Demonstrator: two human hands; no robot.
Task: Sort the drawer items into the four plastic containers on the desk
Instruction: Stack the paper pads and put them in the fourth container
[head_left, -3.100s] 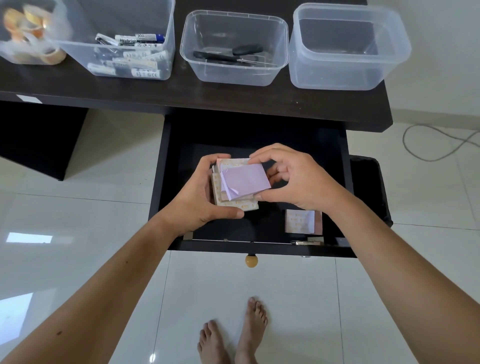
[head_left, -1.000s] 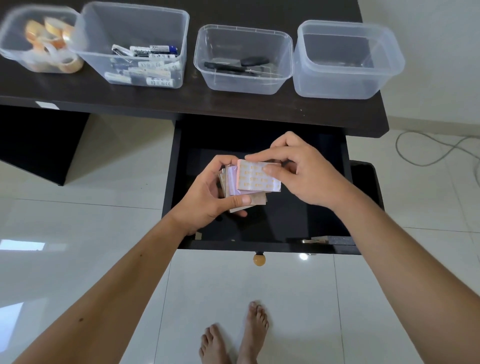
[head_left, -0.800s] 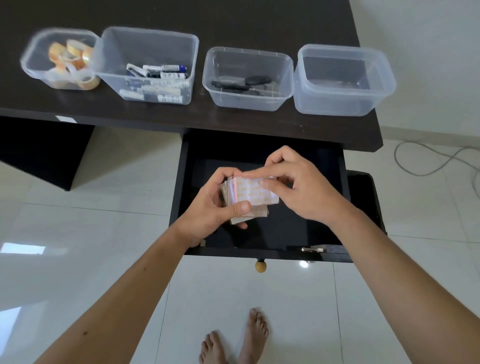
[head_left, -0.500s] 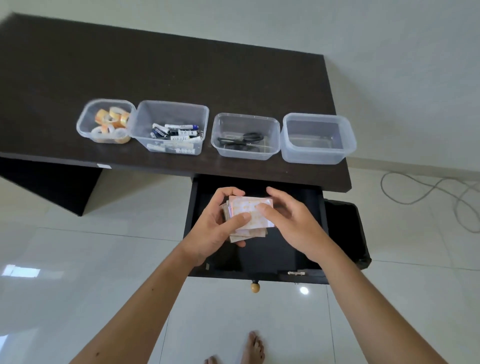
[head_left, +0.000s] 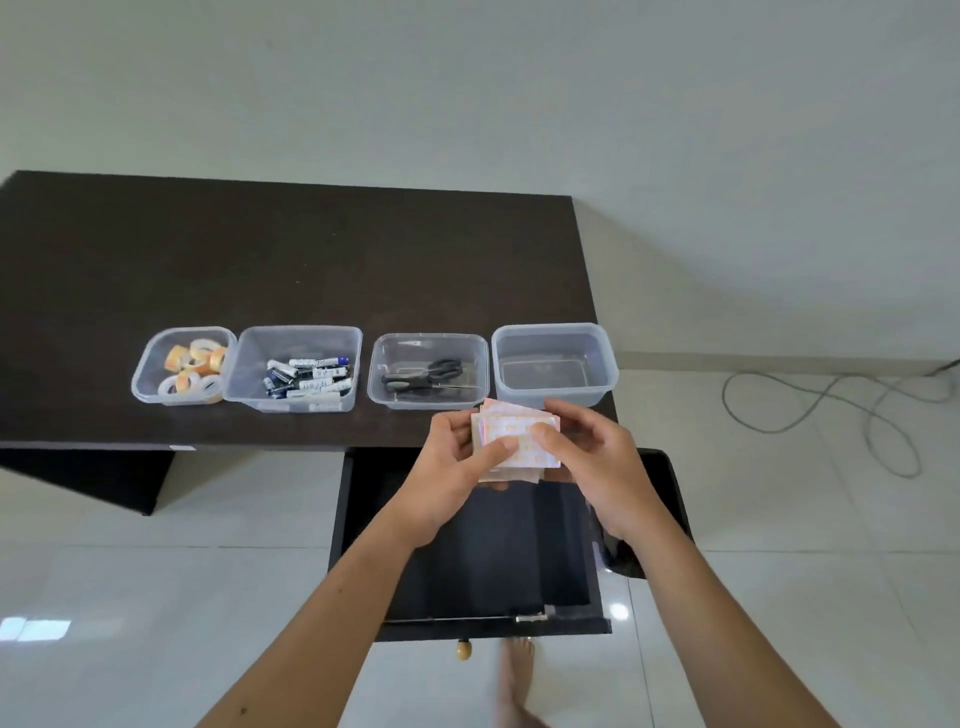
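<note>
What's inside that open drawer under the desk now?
The drawer floor that shows looks bare and dark. The left hand, right hand and the paper stack they hold cover its back part, so anything there is hidden.

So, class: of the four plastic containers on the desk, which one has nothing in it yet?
The rightmost container, nearest the hands. The other three hold tape rolls, batteries and markers, and scissors.

desk (head_left: 311, 260) dk brown | paper pads (head_left: 519, 441) pink/orange dotted | tape rolls (head_left: 192, 364) orange+white | scissors (head_left: 423, 376) blk
</note>
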